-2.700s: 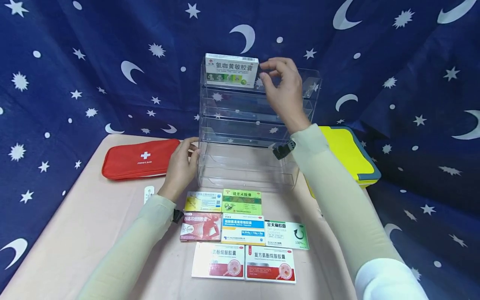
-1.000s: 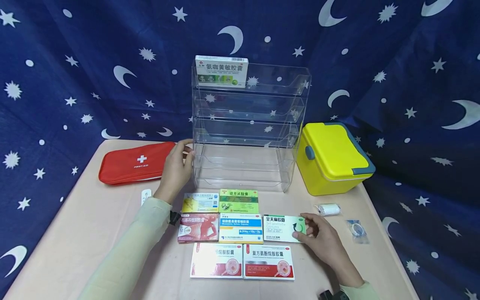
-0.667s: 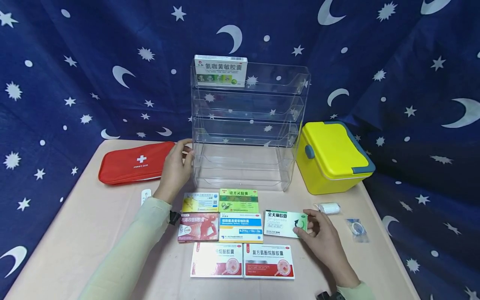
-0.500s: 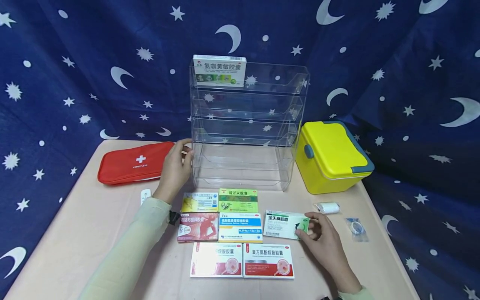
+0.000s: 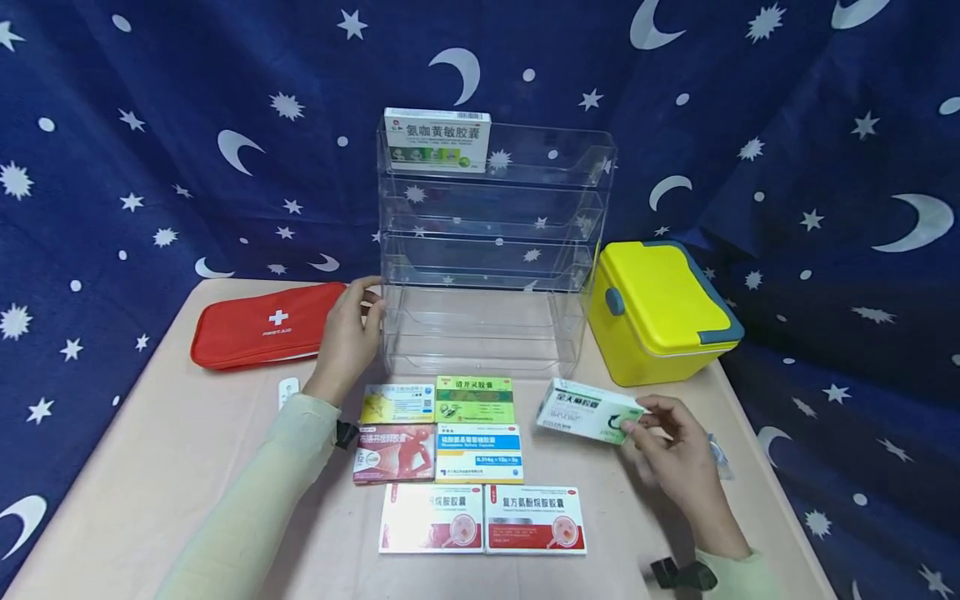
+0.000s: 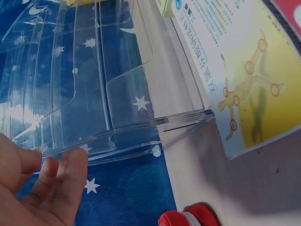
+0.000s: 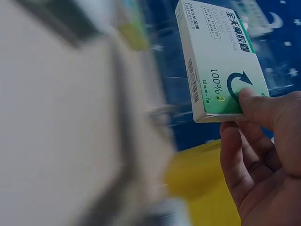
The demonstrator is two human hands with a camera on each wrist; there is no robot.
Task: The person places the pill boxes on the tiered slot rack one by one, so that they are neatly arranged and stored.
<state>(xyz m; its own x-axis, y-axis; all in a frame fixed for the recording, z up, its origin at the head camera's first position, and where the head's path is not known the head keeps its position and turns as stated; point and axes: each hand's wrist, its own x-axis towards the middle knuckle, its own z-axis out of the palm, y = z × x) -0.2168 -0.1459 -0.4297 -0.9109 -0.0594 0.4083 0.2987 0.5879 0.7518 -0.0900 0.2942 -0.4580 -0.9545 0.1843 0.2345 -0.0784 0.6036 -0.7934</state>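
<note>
In the head view my right hand [image 5: 678, 450] pinches a white and green medicine box [image 5: 588, 411] by its right end. The box is tilted and held above the table, thumb on its printed face in the right wrist view. My left hand [image 5: 348, 337] holds the left side of a clear plastic tiered rack [image 5: 480, 346], thumb and fingertips at its edge. A white medicine box with a green band [image 5: 437, 142] stands at the left of the rack's top tier. Before the rack lie a yellow-white box [image 5: 397, 404], a green box [image 5: 475, 400] and several others.
Red-and-white boxes [image 5: 534, 520] lie nearest the front, below a pink box [image 5: 395, 454] and a blue-white box [image 5: 480, 454]. A red first-aid pouch [image 5: 262, 325] is at left, with a white thermometer-like item [image 5: 288, 390]. A yellow lidded case [image 5: 663, 308] stands right.
My right hand moved from the rack's top tier down to the white and green box, took hold of it, then raised and tilted it toward the rack. My left hand stayed at the rack.
</note>
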